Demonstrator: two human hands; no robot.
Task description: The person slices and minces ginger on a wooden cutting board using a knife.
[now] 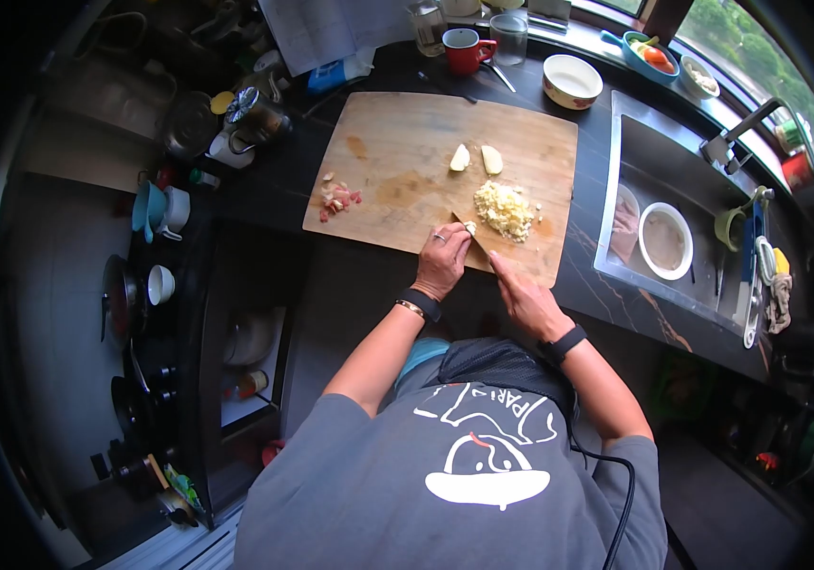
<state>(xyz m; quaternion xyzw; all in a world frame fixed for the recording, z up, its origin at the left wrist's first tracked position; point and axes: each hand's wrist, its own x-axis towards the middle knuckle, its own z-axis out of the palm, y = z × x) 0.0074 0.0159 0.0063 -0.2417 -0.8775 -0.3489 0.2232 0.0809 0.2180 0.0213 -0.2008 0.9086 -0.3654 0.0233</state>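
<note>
My right hand (525, 298) is closed around the handle of a knife (474, 236), whose blade points away to the left across the cutting board (407, 128). Close beside the blade, the fingers of my left hand (442, 258) pinch a small pale chunk (469, 228) against the wood; its exact kind is unclear. Right of the blade lies a heap of finely diced pale-yellow pieces (504, 211). Above that heap are two larger pale wedges, a left one (460, 158) and a right one (491, 160). Small pink and whitish bits (338, 199) sit at the board's left edge.
To the right is a sink (613, 228) with a white bowl (665, 242) and a faucet (739, 138). Behind the board stand a red mug (466, 52), a glass (509, 40) and a patterned bowl (573, 83). Pots and a metal kettle (257, 116) are at left.
</note>
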